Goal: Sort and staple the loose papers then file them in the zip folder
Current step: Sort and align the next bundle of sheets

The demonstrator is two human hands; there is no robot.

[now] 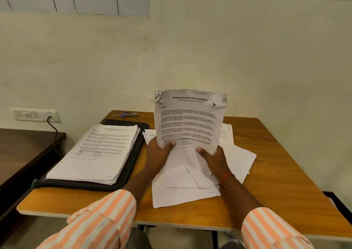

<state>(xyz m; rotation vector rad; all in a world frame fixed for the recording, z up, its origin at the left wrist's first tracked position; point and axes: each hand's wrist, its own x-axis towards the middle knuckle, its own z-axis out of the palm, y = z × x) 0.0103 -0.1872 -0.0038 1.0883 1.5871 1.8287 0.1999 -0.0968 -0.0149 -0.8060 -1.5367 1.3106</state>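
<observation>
Squaring a paper set upright

Left hand (159, 149) and right hand (213, 157) each have a pinching grip on the sheets (188, 119); tap edges flush, then use the stapler (130, 114) beyond the zip folder (133, 153).

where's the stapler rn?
Head view: the stapler lies at the far-left corner of the table, just beyond the black zip folder and left of the raised sheets.

Left hand (159, 154), right hand (214, 158), both pinching.
</observation>
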